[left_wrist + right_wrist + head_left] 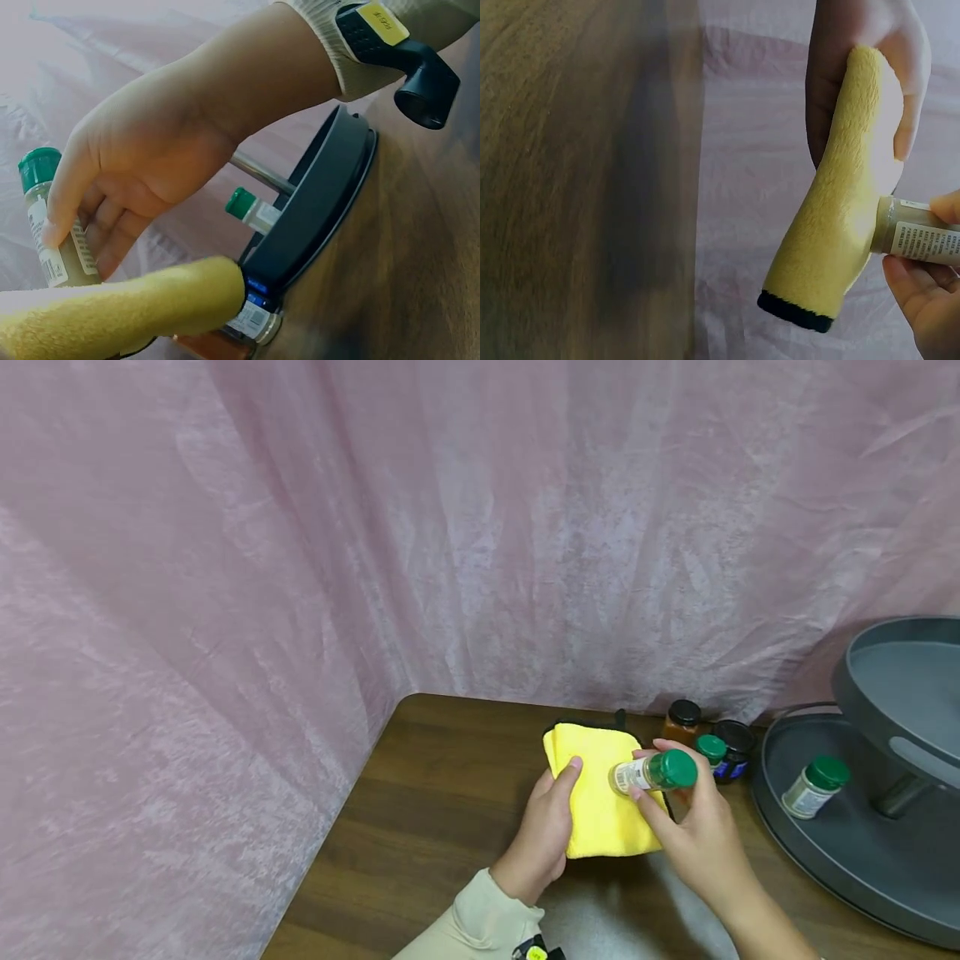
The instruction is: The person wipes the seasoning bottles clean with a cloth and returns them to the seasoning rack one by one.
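Note:
A folded yellow cloth (600, 827) with a black edge lies in my left hand (546, 828), thumb on top and the other fingers beneath. My right hand (701, 835) pinches a spice jar (660, 772) with a green cap between thumb and fingers. The jar is tilted, its base against the cloth. In the right wrist view the jar's base (889, 225) touches the fuzzy cloth (840, 172). The left wrist view shows the right hand (142, 150) round the labelled jar (56, 240), above the cloth (150, 300).
On the right stands a dark grey two-tier round tray (780, 827), with another green-capped jar (816, 787) on its lower tier. Behind my right hand are a black-lidded amber jar (682, 722), a green-capped jar (711, 748) and a dark jar (737, 747). Pink curtains (525, 568) hang behind the wooden table (420, 793).

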`<action>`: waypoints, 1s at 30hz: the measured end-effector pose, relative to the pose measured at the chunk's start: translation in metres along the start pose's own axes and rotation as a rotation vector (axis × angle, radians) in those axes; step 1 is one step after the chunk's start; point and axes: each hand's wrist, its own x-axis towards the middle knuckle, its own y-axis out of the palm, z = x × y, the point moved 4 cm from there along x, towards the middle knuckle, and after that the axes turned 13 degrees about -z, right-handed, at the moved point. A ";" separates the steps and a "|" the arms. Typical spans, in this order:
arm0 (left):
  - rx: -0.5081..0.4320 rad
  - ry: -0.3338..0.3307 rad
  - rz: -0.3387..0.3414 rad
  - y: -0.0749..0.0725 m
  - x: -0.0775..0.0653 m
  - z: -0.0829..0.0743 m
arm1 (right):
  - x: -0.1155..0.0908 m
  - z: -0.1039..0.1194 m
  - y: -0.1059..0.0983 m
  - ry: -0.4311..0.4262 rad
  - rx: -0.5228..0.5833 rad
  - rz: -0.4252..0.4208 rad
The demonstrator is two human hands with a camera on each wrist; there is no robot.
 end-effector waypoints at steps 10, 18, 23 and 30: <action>0.080 -0.038 0.034 0.005 -0.004 0.006 | 0.003 -0.005 -0.003 0.057 -0.001 -0.030; 0.041 -0.026 0.030 0.006 -0.001 0.009 | -0.002 -0.002 0.004 0.049 0.004 0.006; 0.012 -0.013 0.025 0.003 0.001 0.008 | -0.004 -0.002 0.005 0.044 -0.006 0.038; 0.001 -0.007 -0.002 0.001 0.001 0.004 | -0.001 -0.003 0.000 0.015 0.008 0.009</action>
